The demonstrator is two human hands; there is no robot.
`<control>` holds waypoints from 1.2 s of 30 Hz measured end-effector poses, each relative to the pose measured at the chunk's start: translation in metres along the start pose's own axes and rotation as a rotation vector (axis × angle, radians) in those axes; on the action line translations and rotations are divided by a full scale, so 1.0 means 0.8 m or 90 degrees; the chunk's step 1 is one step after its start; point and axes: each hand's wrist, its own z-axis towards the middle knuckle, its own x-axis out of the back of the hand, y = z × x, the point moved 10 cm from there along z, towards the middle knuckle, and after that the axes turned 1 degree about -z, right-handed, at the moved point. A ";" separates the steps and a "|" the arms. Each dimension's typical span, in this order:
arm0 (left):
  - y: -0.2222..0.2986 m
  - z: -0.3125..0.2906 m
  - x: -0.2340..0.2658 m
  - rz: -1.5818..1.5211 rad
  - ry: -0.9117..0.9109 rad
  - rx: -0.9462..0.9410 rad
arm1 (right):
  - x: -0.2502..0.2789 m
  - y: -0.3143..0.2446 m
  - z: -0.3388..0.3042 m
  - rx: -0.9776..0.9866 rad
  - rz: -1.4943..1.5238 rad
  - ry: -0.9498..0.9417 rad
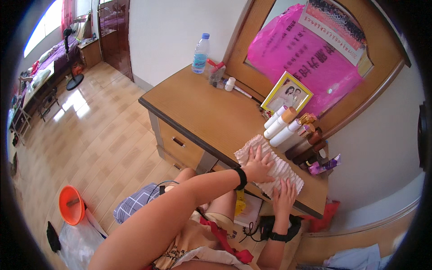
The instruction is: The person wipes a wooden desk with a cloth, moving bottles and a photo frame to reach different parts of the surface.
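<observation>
A pale pink, ribbed cloth (280, 170) lies spread on the right part of the wooden dresser top (198, 108), close to its front edge. My left hand (258, 165) rests flat on the cloth with its fingers apart. Farther right, my right hand (284, 196) also presses on the cloth, fingers stretched out, at its near right end. Just behind the cloth stand several cosmetic bottles (286, 133), white ones on the left and brown ones on the right. A purple tube (325, 165) is beside them at the right.
A yellow-framed photo (288, 93) leans before the mirror, which a pink plastic bag (301, 49) partly covers. A water bottle (200, 54) and a small white bottle (230, 84) stand at the dresser's far left. On the floor sits an orange bucket (71, 198); a fan (74, 82) stands farther off.
</observation>
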 end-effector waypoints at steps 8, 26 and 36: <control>-0.006 0.013 0.011 -0.031 -0.028 -0.051 | 0.020 -0.030 0.012 -0.037 -0.096 0.054; -0.367 -0.151 0.140 0.017 0.053 0.233 | -0.065 -0.378 0.126 0.244 0.090 0.072; -0.371 -0.187 0.132 0.092 0.119 0.276 | -0.045 -0.399 0.095 0.312 0.049 0.197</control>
